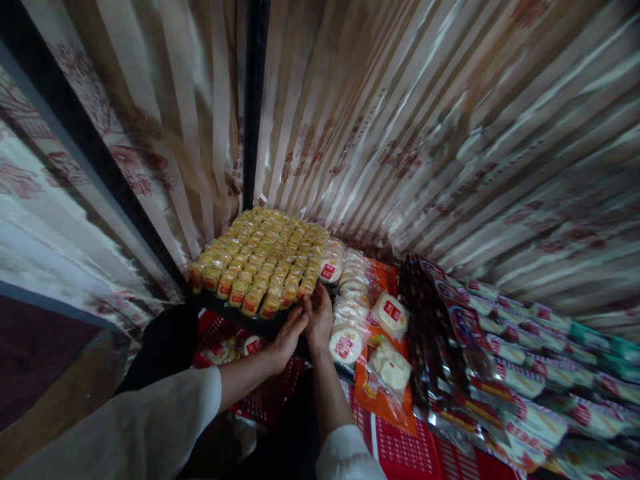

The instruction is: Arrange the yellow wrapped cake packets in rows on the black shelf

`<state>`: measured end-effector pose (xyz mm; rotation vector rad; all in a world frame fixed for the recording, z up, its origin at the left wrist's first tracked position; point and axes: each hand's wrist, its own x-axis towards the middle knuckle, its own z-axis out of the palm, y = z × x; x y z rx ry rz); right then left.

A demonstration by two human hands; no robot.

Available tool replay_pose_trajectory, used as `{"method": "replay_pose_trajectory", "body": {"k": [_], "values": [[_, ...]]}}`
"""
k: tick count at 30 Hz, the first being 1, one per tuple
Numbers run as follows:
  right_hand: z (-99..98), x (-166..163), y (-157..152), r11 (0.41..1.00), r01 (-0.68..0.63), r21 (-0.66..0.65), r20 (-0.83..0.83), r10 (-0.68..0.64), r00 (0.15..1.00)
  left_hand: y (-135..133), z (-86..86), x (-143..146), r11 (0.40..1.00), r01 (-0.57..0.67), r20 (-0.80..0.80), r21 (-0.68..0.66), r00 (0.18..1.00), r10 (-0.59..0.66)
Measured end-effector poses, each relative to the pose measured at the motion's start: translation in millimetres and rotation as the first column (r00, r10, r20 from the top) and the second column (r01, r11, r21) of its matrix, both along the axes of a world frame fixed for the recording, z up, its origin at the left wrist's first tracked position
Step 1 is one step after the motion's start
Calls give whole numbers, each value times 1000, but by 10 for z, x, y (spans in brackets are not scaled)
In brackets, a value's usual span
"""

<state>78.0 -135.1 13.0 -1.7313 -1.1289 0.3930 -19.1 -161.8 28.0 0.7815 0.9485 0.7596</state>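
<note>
A black tray (250, 319) holds rows of small yellow plastic-wrapped snacks (265, 257), several with red and orange labels. My left hand (289, 339) is at the tray's front right corner, palm turned inward and fingers stretched toward my other hand. Close beside it, my right hand (319, 319) has its fingers curled at that same corner, near the end of the snack row. What lies between those fingers is hidden. Just right of my right hand runs a row of round white wrapped packs (347, 343) with red labels.
Orange packets (380, 400) with white pieces, dark brown packs (427, 340) and white-and-red packets (530, 373) extend rightward. Red perforated crates (400, 440) stand underneath. Behind hangs a pleated printed curtain (400, 133), with a dark upright post (253, 100) at the corner.
</note>
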Motion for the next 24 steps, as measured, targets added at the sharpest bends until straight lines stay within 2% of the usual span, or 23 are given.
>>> {"method": "replay_pose_trajectory", "body": {"k": [6,10,16,21,24], "values": [[-43,-19,-44,995,85,-60,-54,-88,995,-19,-27,-40,997,9,55,70,998,-13],[3,-71,-39,992,45,-119,-79,-55,995,5,-46,-26,996,12,91,88,996,-20],[-44,-88,17,998,6,-60,-96,-12,995,35,-108,12,998,-12,105,62,994,5],[-63,-37,48,994,103,-37,-97,-106,990,31,-127,10,997,-23,129,75,992,13],[-54,-44,56,994,95,-60,-124,-102,987,32,-128,19,997,-27,117,68,993,19]]}}
